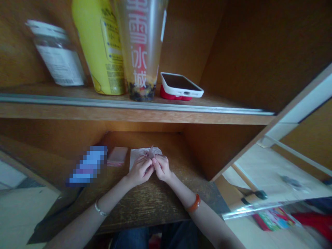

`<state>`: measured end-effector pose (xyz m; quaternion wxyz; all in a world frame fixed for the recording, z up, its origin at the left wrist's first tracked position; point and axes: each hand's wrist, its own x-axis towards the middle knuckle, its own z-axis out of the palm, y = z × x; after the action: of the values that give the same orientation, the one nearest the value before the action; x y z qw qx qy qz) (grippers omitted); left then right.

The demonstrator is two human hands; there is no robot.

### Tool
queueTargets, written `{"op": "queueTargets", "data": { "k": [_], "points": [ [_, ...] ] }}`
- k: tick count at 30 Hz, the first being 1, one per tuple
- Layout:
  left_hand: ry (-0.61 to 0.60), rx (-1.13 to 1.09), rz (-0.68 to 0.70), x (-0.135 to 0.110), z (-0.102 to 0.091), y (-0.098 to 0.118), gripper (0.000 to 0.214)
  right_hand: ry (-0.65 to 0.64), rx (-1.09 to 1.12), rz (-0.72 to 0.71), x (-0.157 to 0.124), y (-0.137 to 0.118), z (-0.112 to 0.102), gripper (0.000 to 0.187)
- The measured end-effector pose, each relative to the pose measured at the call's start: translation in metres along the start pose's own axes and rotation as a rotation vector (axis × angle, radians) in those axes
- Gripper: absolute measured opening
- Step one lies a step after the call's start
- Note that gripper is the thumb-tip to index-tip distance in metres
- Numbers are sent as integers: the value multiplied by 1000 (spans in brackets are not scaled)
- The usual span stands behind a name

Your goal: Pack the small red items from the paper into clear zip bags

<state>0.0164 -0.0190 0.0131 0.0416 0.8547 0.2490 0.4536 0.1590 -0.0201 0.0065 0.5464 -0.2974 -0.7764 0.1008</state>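
Both hands meet over the wooden desk, fingertips pinched together. My left hand (140,169) and my right hand (161,167) are closed on a small, thin, pinkish folded piece, perhaps paper (151,152), whose pointed tip sticks up above the fingers. Most of it is hidden by the fingers, so its shape is hard to tell. Beneath and behind the hands lies a white sheet (134,156). Just left of that sheet rests a stack of pale pink square sheets (118,155).
A pixelated blue object (89,166) lies at the left. On the shelf above stand a white-lidded jar (58,55), a yellow bottle (102,48), a tall clear drink cup (141,52) and a phone (181,84) on a red stand. A shelf edge (145,112) spans above the hands.
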Motion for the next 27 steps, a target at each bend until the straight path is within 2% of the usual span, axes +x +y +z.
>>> {"op": "queueTargets", "data": {
  "k": [2, 5, 8, 12, 20, 27],
  "points": [
    [34, 45, 85, -2, 0, -1, 18, 48, -18, -107, -3, 4, 1, 39],
    [81, 43, 99, -3, 1, 1, 20, 60, -31, -138, -4, 6, 1, 38],
    [122, 36, 64, -2, 2, 3, 20, 41, -52, -88, -4, 6, 1, 39],
    [185, 164, 26, 0, 3, 5, 18, 43, -116, -36, -4, 7, 4, 34],
    [211, 415, -12, 0, 5, 9, 20, 109, -256, -54, -4, 5, 12, 32],
    [315, 435, -158, -1, 5, 0, 21, 208, -444, -82, -4, -4, 13, 37]
  ]
}}
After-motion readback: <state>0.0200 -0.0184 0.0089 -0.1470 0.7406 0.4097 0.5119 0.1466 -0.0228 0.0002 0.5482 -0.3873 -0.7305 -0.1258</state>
